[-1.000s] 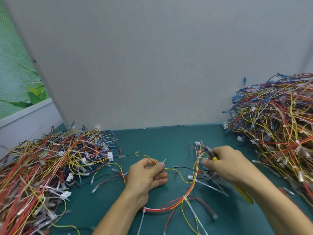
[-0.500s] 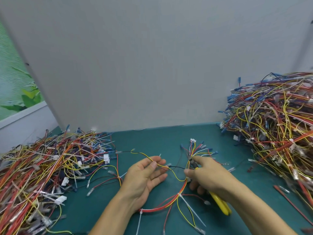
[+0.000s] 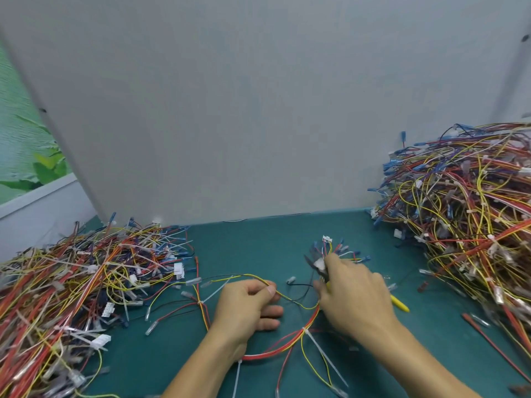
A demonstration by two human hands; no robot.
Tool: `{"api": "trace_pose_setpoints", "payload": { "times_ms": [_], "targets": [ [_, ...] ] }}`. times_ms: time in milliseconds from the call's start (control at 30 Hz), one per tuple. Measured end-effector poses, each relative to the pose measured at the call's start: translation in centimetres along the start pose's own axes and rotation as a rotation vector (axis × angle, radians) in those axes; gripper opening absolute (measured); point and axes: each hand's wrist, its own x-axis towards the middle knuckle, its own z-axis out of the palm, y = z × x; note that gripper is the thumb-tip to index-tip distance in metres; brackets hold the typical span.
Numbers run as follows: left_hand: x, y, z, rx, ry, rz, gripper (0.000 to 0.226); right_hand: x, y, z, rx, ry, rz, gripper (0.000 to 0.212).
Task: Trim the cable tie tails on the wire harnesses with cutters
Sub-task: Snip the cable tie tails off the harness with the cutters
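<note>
Cutters [image 3: 319, 267] in the right hand [image 3: 356, 294], blades parted at a white tie on the harness [image 3: 290, 340] mid-counter [image 3: 258, 239]; the left hand [image 3: 247, 304] pinches its yellow wire. Untrimmed tails run toward the counter's near edge, nearer the right hand. Piles flank both sides.

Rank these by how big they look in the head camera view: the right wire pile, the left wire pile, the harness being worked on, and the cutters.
1. Left wire pile and right wire pile: similar, both cut off by the frame.
2. Harness.
3. Cutters, mostly hidden in the right hand.
</note>
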Motion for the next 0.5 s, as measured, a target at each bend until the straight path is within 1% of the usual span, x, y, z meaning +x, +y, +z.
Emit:
{"api": "trace_pose_setpoints", "payload": {
  "times_ms": [67, 133, 200, 267, 300, 367, 500],
  "targets": [
    [-0.1, -0.1, -0.1, 0.182, 0.033, 0.079, 0.020, -0.4, 0.0, 0.8, -0.023, -0.035, -0.015, 0.016],
    [0.0, -0.2, -0.5, 0.507, 0.112, 0.224, 0.026, -0.4, 0.3, 1.0, -0.064, -0.066, -0.003, 0.016],
    [-0.2, -0.2, -0.7, 0.867, 0.210, 0.369, 0.027, -0.1, 0.7, 0.9, -0.073, -0.090, 0.038, 0.019],
    [-0.4, -0.3, -0.8, 1.207, 0.293, 0.453, 0.029, 0.0, 1.1, 0.7, -0.052, -0.111, 0.065, 0.022],
    [-0.5, -0.5, -0.6, 1.339, 0.296, 0.478, 0.032, 0.0, 1.2, 0.6, -0.044, -0.117, 0.070, 0.024],
    [-0.5, -0.7, -0.5, 1.486, 0.253, 0.517, 0.035, 0.0, 1.3, 0.6, -0.043, -0.124, 0.072, 0.025],
    [-0.1, -0.7, -0.6, 1.506, 0.208, 0.489, 0.037, 0.0, 1.3, 0.6, -0.064, -0.134, 0.078, 0.025]
  ]
}}
